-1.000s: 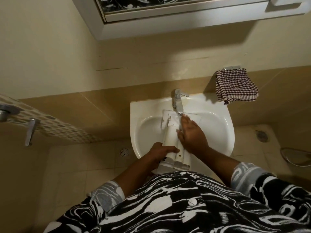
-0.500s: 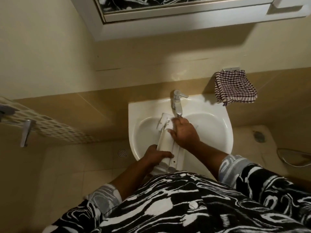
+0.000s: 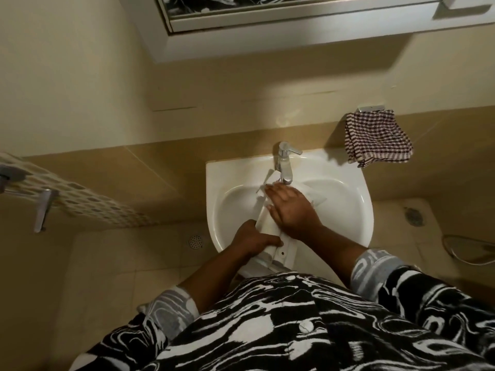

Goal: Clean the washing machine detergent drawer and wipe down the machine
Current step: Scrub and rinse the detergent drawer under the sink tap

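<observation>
Item: white detergent drawer, which we hold lengthwise across the sink, far end under the tap, near end past the front rim, our left hand gripping that end, right hand flat on it, bare basin either side.

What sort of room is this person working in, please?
Most likely a bathroom: a white ceramic washbasin with a chrome lever tap, a round metal floor drain in the tiled floor, and a brown-and-white checked cloth hanging nearby.

The white sink holds the detergent drawer, lying from six toward twelve o'clock, its far end beneath the tap.
</observation>
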